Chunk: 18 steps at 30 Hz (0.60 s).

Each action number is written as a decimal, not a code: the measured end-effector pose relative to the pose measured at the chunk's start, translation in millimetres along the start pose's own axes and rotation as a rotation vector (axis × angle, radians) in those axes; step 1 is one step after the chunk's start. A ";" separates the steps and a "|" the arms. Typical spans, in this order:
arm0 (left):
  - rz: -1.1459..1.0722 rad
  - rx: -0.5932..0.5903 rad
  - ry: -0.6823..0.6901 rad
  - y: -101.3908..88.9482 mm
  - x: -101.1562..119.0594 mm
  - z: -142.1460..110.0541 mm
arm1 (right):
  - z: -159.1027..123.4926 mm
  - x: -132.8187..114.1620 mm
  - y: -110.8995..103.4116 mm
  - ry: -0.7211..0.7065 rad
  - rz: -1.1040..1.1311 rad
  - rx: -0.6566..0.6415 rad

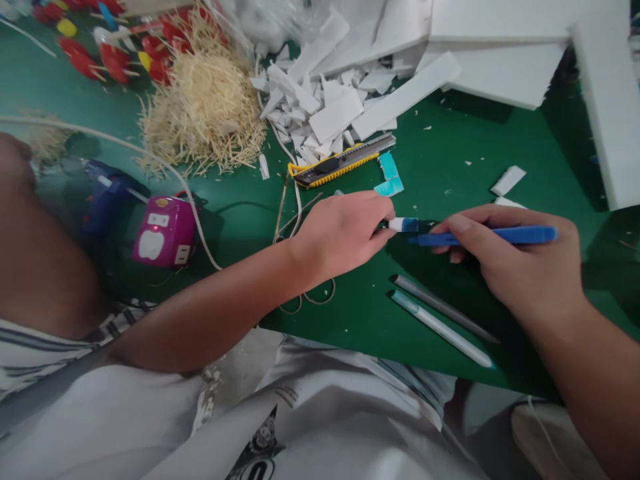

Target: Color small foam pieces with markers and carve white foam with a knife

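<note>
Between the fingertips of my left hand (345, 223) is a small white foam piece (399, 225) whose outer end is coloured blue. My right hand (520, 260) grips a blue marker (525, 235) with its tip pointing left, close to the coloured end; whether they touch I cannot tell. Beyond my left hand lies a yellow utility knife (343, 162) with its blade out, beside turquoise-coloured pieces (390, 175). A white pen with teal ends (443, 330) and a grey stick-like pen (445, 308) rest on the table below my hands. Scissors (320, 293) are partly hidden under my left forearm.
Foam scraps (335, 107) and large white foam boards (495, 67) fill the back of the green table (435, 160). A heap of toothpicks (210, 107), red pieces on sticks (115, 60), a pink power socket (165, 231), a glue gun (107, 193) and a white cable stand left, near another person's arm (40, 253).
</note>
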<state>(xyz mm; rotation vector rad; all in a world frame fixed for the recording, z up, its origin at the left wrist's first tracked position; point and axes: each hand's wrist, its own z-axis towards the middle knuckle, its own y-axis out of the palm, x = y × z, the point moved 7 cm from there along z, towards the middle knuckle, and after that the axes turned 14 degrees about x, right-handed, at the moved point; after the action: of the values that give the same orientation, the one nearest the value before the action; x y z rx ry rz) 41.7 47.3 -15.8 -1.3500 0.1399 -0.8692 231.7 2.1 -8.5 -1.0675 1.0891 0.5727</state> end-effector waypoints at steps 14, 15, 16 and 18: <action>0.059 -0.034 -0.064 -4.3 8.0 -0.6 | 9.4 -9.7 -5.7 0.057 0.139 0.141; 0.081 -0.030 -0.076 -5.4 8.9 0.0 | 9.3 -9.5 -5.6 0.055 0.133 0.131; 0.105 -0.034 -0.087 -6.0 10.1 0.5 | 9.1 -9.4 -5.4 0.050 0.127 0.120; 0.155 -0.063 -0.105 -5.6 12.9 1.5 | 8.6 -9.1 -5.1 0.041 0.123 0.114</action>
<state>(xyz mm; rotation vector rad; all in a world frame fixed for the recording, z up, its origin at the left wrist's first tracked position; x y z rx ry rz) 48.8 40.8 -5.4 -1.4204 0.1894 -0.6674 236.0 8.8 2.5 -0.9213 1.2153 0.5815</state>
